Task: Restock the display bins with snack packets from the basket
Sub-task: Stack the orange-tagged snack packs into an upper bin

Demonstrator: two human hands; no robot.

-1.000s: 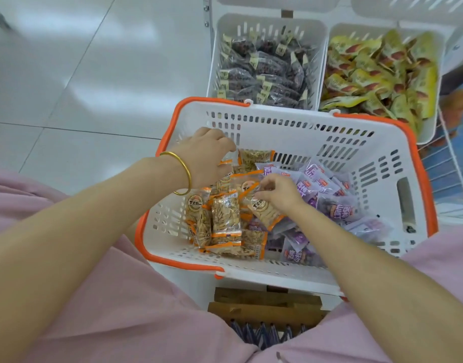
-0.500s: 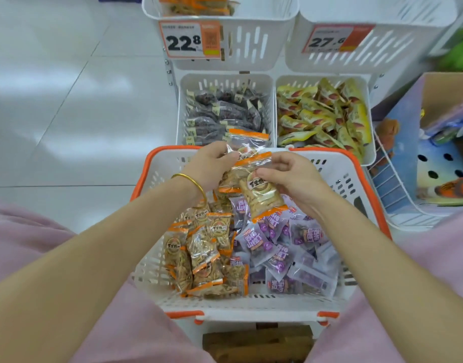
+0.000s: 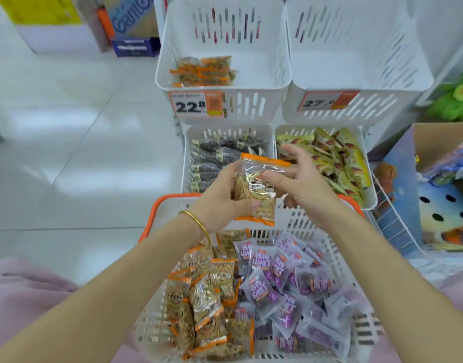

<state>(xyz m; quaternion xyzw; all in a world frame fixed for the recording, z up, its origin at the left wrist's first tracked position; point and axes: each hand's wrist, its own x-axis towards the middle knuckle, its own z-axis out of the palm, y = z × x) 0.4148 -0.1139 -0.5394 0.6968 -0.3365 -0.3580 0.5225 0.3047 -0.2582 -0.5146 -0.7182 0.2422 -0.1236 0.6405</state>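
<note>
White floor: glossy white tiled floor (image 3: 68, 153) with thin grout lines and blurred patches of light, stretching away left of the rack.
Rack: four white slotted plastic display bins in two tiers, the upper pair set further back.
Upper left bin (image 3: 222, 86): a few orange-ended packets (image 3: 204, 72) lie at its front left; a white price tag reading 22.8 (image 3: 196, 104) sits on its front wall.
Upper right bin (image 3: 356, 83): a blurred orange-edged price tag (image 3: 327, 100) on its front wall.
Lower left bin (image 3: 188, 158): dark packets (image 3: 220, 153).
Lower right bin (image 3: 369, 203): yellow-green packets (image 3: 338, 158).
Basket: white plastic basket with an orange rim (image 3: 167, 205), just before the lower bins; seed packets with orange ends (image 3: 207, 292) fill its left half, purple-printed packets (image 3: 277, 281) its right.
Held packet: clear seed packet with orange ends (image 3: 254, 189), upright above the basket's far rim, in front of the lower left bin.
Left hand (image 3: 225, 203): fingers curled round the held packet's left side, thumb on its lower front; a gold bangle (image 3: 199, 224) circles the wrist.
Right hand (image 3: 303, 184): thumb pinches the packet's front against fingers behind; the index finger stands straight, spread away above the top edge.
Right of rack: brown cardboard box (image 3: 440, 132) holding toys, green plush (image 3: 455, 100) behind it.
Lower corners: pink fabric (image 3: 20, 297).
</note>
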